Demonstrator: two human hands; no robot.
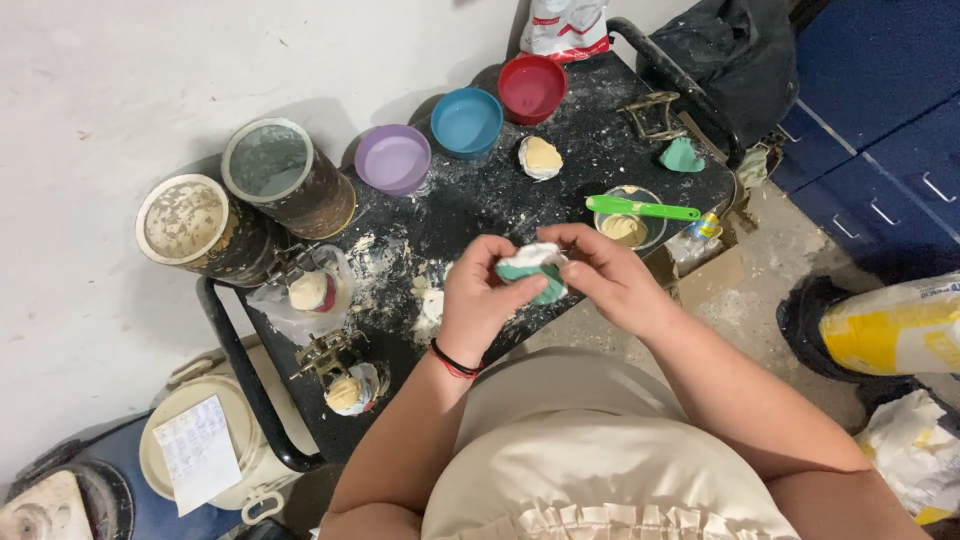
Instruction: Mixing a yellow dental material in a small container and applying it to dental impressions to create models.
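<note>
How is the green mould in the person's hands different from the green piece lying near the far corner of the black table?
The held mould is gripped by the left hand and right hand and is smeared white; the loose green piece lies untouched on the table and looks cleaner and smaller. Both are a similar green.

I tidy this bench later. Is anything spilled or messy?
Yes: pale powder is scattered over the black table, thickest beside the left hand; both hands hold a green mould.
</note>
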